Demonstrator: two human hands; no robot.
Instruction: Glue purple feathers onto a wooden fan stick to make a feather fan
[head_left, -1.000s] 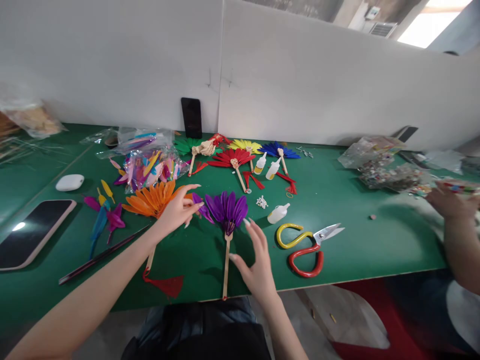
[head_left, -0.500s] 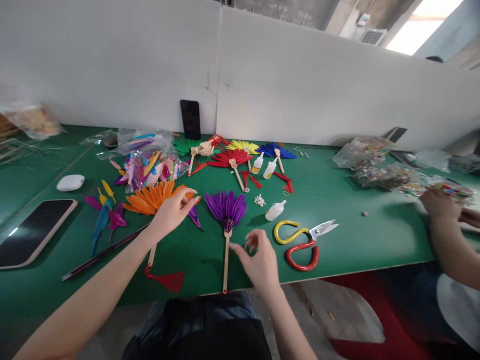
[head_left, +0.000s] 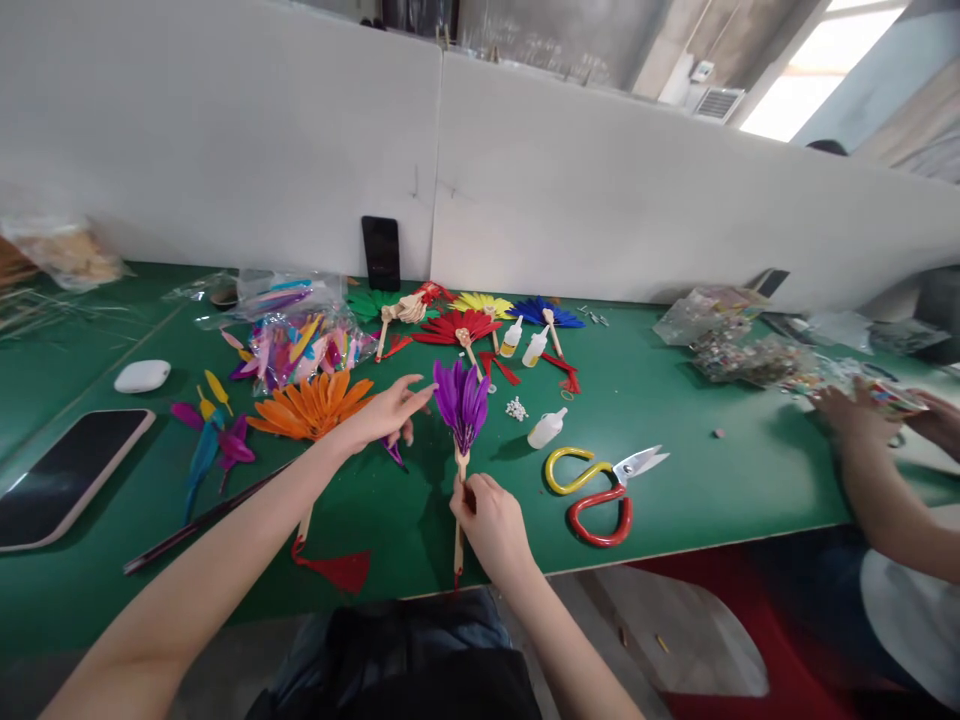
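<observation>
Right hand (head_left: 491, 515): your grip is closed on the wooden handle of the purple fan (head_left: 461, 405), over the front of the table (head_left: 697, 490).
Scissors (head_left: 616, 490): lie to your right, blades parted.
Left hand (head_left: 394, 408): your grip is loose, holding nothing, just beside the purple feathers; contact is unclear.
Orange fan (head_left: 315, 405): lies left, partly beneath your forearm.
Black phone (head_left: 381, 252): leans on the back panel (head_left: 315, 170).

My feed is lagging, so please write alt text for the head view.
The right hand grips the wooden handle of a purple feather fan; the left hand is beside its feathers. An orange feather fan lies to the left on the green table, a white bottle and open scissors to the right.
</observation>
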